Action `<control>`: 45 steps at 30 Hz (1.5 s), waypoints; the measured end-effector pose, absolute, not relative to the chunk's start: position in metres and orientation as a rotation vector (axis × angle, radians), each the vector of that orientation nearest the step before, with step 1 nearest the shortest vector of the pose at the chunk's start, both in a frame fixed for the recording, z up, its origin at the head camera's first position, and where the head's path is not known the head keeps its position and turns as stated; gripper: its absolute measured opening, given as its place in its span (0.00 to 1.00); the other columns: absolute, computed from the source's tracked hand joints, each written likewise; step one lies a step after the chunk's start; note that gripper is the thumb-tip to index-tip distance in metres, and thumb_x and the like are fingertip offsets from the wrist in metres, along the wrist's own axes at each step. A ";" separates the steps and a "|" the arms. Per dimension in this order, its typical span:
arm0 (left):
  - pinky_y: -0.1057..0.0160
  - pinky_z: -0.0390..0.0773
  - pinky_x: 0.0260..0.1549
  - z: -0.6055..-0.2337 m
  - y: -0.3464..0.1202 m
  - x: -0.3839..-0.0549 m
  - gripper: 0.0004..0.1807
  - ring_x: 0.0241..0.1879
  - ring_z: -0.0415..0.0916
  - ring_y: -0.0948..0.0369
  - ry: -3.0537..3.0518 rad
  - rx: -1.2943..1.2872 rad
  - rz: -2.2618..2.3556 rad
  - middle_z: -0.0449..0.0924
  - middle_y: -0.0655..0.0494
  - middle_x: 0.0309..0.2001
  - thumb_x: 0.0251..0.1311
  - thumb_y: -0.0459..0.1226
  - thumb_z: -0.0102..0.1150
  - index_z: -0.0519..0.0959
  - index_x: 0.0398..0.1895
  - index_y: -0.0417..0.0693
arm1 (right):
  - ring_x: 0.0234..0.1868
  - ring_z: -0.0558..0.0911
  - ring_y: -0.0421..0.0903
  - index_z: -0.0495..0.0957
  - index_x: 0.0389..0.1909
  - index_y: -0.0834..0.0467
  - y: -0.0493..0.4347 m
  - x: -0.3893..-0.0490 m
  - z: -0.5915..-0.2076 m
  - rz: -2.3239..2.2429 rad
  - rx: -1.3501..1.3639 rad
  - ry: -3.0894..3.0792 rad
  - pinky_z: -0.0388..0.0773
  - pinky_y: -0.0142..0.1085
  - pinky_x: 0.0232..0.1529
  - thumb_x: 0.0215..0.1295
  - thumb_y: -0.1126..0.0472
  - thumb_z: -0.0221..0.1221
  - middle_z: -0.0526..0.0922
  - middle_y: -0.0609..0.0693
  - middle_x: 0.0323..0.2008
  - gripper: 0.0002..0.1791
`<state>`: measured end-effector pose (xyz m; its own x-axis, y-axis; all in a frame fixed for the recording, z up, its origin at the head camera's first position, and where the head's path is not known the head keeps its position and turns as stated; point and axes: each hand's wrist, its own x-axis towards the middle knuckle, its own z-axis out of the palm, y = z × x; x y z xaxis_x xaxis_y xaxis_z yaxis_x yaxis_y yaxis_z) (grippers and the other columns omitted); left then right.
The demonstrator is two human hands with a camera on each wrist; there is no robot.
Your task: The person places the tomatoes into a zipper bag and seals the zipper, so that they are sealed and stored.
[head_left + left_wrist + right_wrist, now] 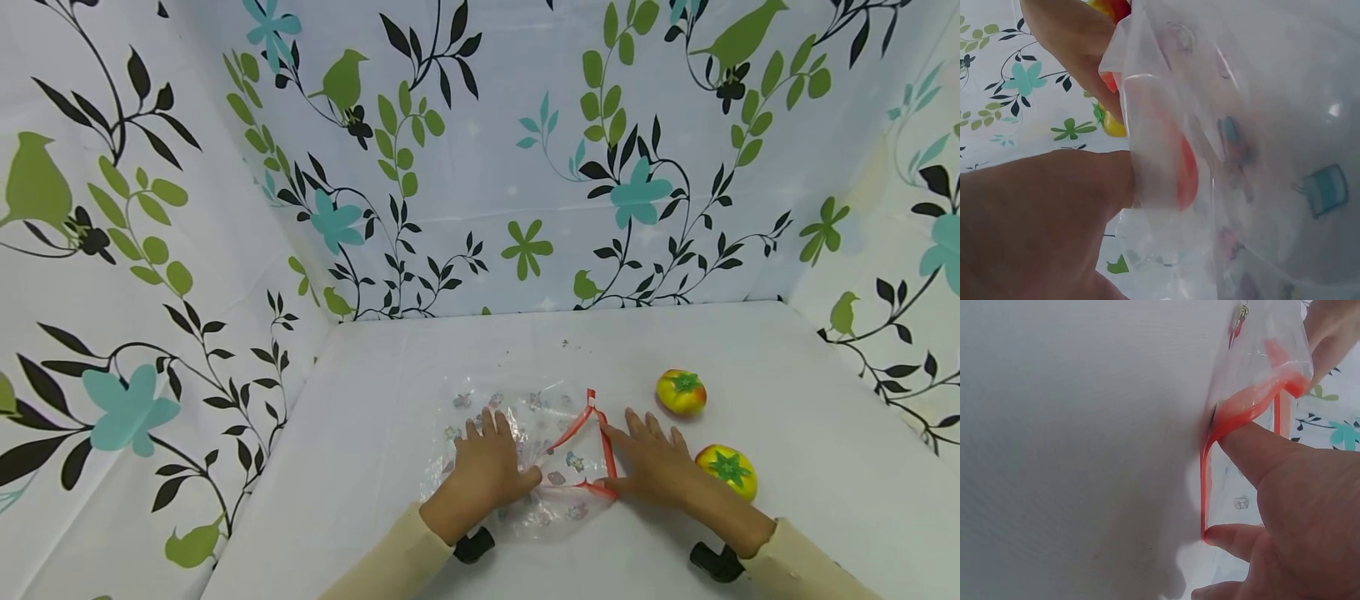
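Note:
A clear plastic bag (557, 403) with small printed pictures and red strips at its mouth lies on the white table. My left hand (483, 462) grips its upper layer, drawing the mouth apart; in the left wrist view the thumb's tip is behind the cloudy film. My right hand (652, 462) is spread at the bag's right end. In the right wrist view its thumb goes under the raised red strip (1250, 411), and a fingertip touches the strip's other end. Two yellow-and-red toy fruits with green leafy tops, an upper one (681, 392) and a lower one (729, 472), are beside the right hand.
The white table (375, 400) is bounded by a back curtain (480, 167) and side curtains, printed with leaves, birds and flowers. Black wrist devices show below each wrist, the left device (474, 546) and the right device (716, 562).

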<state>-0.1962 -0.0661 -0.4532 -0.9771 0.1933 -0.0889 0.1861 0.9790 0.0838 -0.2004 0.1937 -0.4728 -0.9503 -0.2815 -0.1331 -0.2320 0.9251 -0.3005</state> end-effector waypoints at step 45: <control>0.40 0.74 0.67 -0.459 -0.084 -0.194 0.47 0.73 0.65 0.29 2.921 0.265 0.465 0.63 0.25 0.75 0.70 0.58 0.49 0.68 0.70 0.20 | 0.67 0.75 0.72 0.64 0.78 0.60 0.312 -0.192 -0.417 -0.837 -0.489 2.897 0.76 0.70 0.57 0.67 0.41 0.69 0.75 0.68 0.69 0.47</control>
<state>-0.1941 -0.0839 -0.4592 -0.9694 0.2011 -0.1410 0.1474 0.9355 0.3211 -0.1916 0.3124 -0.4166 -0.9450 -0.3269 0.0056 -0.2795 0.7990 -0.5324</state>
